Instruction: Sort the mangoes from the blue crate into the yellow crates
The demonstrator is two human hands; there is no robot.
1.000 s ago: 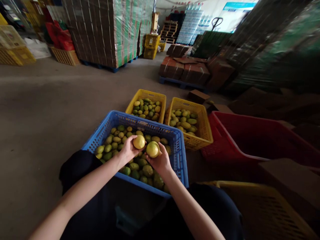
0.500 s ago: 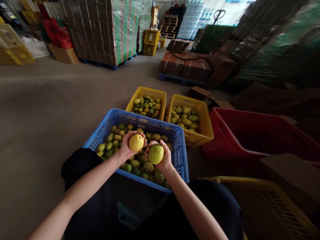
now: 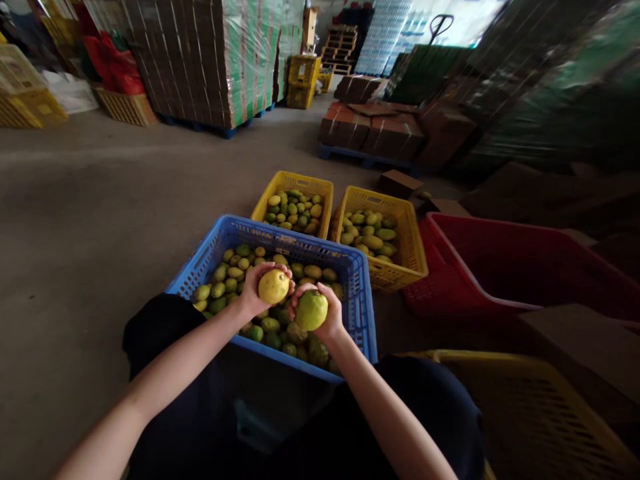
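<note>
We find the scene dim, the strongest light at the pale far wall, which is washed out. Glare streaks the plastic film at upper left. Deep shadow covers the dark trousers and the red crate's interior. We read the yellow fruit and greenish fruit clearly; stretching and blur affect the right-hand wrapped stack.

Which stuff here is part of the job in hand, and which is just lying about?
Apparently in the job:
left hand holding yellow fruit
right hand holding greenish fruit
blue crate of fruit below
two yellow crates of fruit beyond

Apparently just lying about:
wrapped stack
wooden pallets
strapped cardboard
</note>
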